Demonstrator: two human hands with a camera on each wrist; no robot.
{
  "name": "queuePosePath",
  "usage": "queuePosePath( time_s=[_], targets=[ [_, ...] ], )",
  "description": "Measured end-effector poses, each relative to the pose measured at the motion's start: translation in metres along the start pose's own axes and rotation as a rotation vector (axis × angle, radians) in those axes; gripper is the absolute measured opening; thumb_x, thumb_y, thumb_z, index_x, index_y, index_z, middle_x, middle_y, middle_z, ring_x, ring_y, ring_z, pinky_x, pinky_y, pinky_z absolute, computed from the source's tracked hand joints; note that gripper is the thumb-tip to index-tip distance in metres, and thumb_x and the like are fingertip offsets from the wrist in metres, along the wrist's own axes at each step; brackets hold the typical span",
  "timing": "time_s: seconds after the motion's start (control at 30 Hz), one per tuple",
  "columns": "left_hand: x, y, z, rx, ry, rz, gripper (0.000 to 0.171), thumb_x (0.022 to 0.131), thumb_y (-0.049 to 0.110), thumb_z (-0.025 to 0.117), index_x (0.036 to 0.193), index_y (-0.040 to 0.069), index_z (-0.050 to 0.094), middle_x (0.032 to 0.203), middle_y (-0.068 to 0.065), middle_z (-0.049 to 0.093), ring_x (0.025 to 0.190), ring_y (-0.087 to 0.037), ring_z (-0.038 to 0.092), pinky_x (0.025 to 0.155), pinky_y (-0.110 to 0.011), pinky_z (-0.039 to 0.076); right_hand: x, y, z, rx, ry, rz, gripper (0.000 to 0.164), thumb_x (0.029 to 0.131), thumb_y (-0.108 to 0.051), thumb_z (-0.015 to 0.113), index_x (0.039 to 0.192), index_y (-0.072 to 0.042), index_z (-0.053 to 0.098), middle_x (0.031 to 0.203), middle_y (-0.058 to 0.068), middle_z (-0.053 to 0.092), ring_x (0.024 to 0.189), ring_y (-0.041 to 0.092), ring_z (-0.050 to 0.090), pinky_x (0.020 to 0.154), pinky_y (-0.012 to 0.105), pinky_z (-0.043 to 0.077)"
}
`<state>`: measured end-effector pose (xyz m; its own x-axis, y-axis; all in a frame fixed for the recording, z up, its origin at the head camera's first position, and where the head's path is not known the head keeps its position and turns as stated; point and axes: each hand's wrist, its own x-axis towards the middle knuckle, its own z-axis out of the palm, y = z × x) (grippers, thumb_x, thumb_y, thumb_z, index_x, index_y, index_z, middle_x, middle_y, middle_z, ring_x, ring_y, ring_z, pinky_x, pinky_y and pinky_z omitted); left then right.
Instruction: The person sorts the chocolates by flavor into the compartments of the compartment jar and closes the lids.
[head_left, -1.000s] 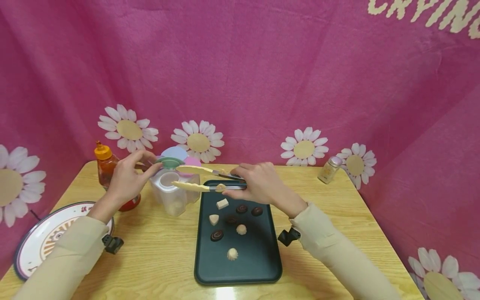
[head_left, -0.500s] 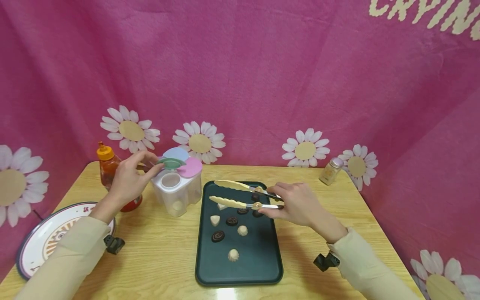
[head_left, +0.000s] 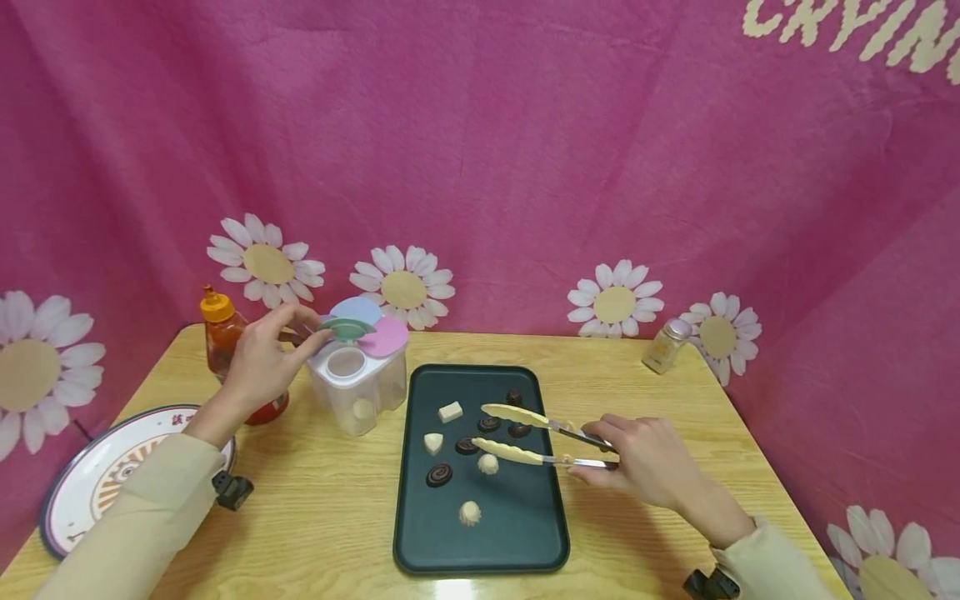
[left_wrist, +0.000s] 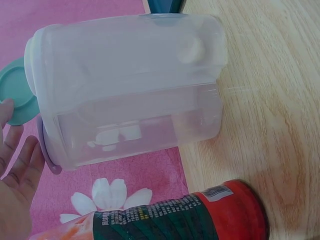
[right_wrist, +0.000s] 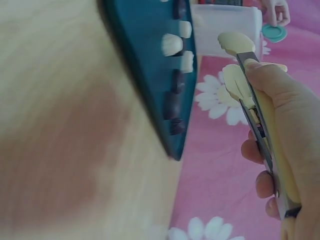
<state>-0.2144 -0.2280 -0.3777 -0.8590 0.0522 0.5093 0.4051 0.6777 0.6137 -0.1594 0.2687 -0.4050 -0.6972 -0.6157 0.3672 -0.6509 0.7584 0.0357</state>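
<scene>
My left hand [head_left: 270,354] pinches the raised green flip lid [head_left: 348,330] of a clear multi-part container [head_left: 341,396], whose round opening shows below the lid. One pale chocolate [head_left: 363,409] lies at the bottom inside; the left wrist view shows it through the wall [left_wrist: 192,51]. In my right hand [head_left: 647,462] is a pair of tongs [head_left: 516,452] with cream scalloped tips. The tips are spread, with nothing gripped between them, over the dark baking tray [head_left: 480,550]. White chocolates [head_left: 451,412] and dark swirled chocolates [head_left: 439,475] lie scattered on that tray.
Behind the left hand stands a sauce bottle [head_left: 222,337] with a yellow cap. A patterned plate [head_left: 63,508] lies under the left forearm. At the back right is a small shaker jar [head_left: 666,346]. Pink cloth [head_left: 480,167] hangs behind the table.
My right hand has carried the tongs right and toward me, from over the container's opening to over the tray. My left hand has kept its hold on the green lid.
</scene>
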Motion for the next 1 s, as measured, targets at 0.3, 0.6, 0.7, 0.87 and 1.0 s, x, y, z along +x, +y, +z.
queuePosePath(
  time_s=[0.3,0.6,0.7,0.87,1.0],
  targets=[
    [0.0,-0.001,0.0,0.007,0.002,0.001,0.021,0.096,0.012,0.078,0.113,0.004,0.068,0.106,-0.016,0.075,0.096,-0.033,0.073,0.08,0.001,0.042,-0.023,-0.003,0.018,-0.022,-0.081,0.051,0.046,0.08,-0.064,0.083,0.098,-0.022,0.077,0.07,-0.014,0.063,0.054,-0.005,0.038,0.051,0.015,0.028],
    [0.0,0.0,0.001,-0.004,-0.001,-0.019,0.022,0.096,0.012,0.078,0.114,0.004,0.068,0.106,-0.017,0.075,0.095,-0.034,0.072,0.079,0.005,0.039,-0.032,-0.006,0.029,0.017,-0.111,0.058,0.045,0.081,-0.064,0.082,0.1,-0.023,0.076,0.075,-0.015,0.065,0.057,-0.005,0.047,0.051,0.016,0.032],
    [-0.001,0.0,0.001,-0.004,-0.001,-0.02,0.022,0.096,0.012,0.078,0.114,0.004,0.068,0.106,-0.017,0.075,0.095,-0.034,0.072,0.079,0.004,0.039,-0.033,-0.006,0.03,0.038,-0.138,0.074,0.045,0.083,-0.064,0.081,0.101,-0.023,0.076,0.076,-0.014,0.067,0.058,-0.005,0.045,0.052,0.016,0.032],
    [-0.001,0.0,0.001,-0.004,-0.002,-0.021,0.022,0.096,0.013,0.078,0.114,0.004,0.068,0.107,-0.017,0.075,0.096,-0.034,0.072,0.079,0.004,0.039,-0.033,-0.006,0.031,0.075,-0.166,0.093,0.044,0.084,-0.064,0.08,0.1,-0.022,0.077,0.074,-0.015,0.066,0.058,-0.007,0.043,0.052,0.015,0.032],
    [-0.001,0.0,0.0,-0.004,-0.001,-0.022,0.022,0.096,0.014,0.078,0.114,0.005,0.068,0.107,-0.017,0.075,0.096,-0.034,0.073,0.079,0.004,0.04,-0.034,-0.006,0.033,0.077,-0.168,0.091,0.042,0.086,-0.063,0.078,0.099,-0.023,0.076,0.073,-0.016,0.063,0.057,-0.007,0.04,0.052,0.015,0.031]
  ],
)
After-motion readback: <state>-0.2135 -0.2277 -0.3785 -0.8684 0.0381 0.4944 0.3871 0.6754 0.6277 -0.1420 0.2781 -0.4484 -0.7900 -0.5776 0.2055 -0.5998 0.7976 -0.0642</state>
